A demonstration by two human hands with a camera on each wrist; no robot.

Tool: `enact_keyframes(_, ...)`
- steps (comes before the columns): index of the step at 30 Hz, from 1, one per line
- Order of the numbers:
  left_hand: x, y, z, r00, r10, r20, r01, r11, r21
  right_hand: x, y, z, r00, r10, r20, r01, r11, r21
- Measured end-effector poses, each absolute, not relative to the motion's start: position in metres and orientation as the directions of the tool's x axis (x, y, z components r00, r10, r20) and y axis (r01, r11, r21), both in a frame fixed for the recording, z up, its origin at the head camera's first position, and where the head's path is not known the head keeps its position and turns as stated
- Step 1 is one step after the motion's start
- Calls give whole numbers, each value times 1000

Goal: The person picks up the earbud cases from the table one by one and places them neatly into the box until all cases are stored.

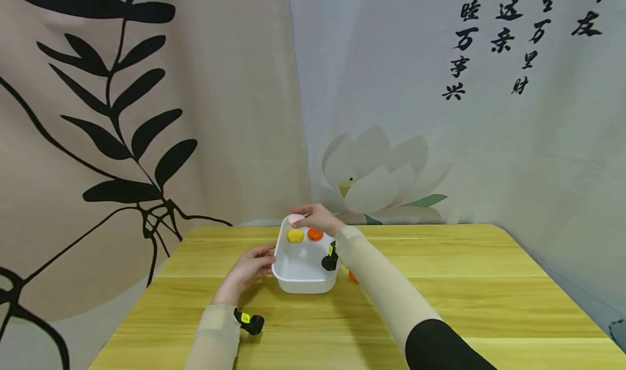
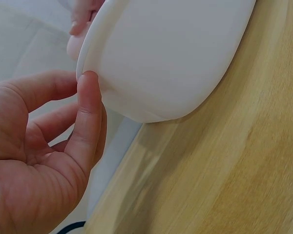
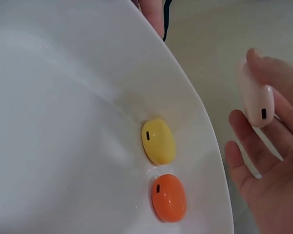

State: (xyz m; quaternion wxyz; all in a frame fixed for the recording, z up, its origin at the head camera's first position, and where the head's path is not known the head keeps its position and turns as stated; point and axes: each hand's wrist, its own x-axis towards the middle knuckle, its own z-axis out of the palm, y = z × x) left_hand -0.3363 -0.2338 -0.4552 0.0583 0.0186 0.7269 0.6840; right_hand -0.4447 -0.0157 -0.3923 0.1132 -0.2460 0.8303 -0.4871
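A printed curtain (image 1: pixel 235 98) stands behind the wooden desk (image 1: pixel 479 288). The desk's far edge runs just beyond the work; its right and left edges slant well apart from it. The wood reaches farther to the right of the white box than to its left, and more of it lies in front. Two pale sleeves come in from the near side, the right one crossing the wood and taking up room there.

The white box (image 1: pixel 305 287) sits near the far edge, around the middle of the desk, with its open top showing. Its far rim looks level with or past that edge; whether it overhangs, I cannot tell. The left hand (image 1: pixel 251 269) holds the rim on the left side with its fingertips. The right hand (image 1: pixel 318 218) reaches over the far end, pinching a pink oval piece (image 3: pixel 258 100) between thumb and fingers. That piece is at the far rim, near the left corner, held off the box floor.

Inside, along the far wall, lie a yellow oval piece (image 3: pixel 158 141) and an orange oval piece (image 3: pixel 169 198), just beside each other. Smallest to the eye, another orange piece (image 1: pixel 352 276) lies on the desk right of the box, partly hidden by the right sleeve.
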Motion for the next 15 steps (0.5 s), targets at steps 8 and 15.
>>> enact_keyframes(8, -337, -234, -455, -993, 101, -66, -59, 63, 996, -446, -19, -395, -861, -507, 36, -271, 397, -877)
enact_keyframes(15, -337, -234, -457, -993, 86, -75, -70, 57, 996, -447, -20, -398, -864, -502, 31, -261, 396, -880)
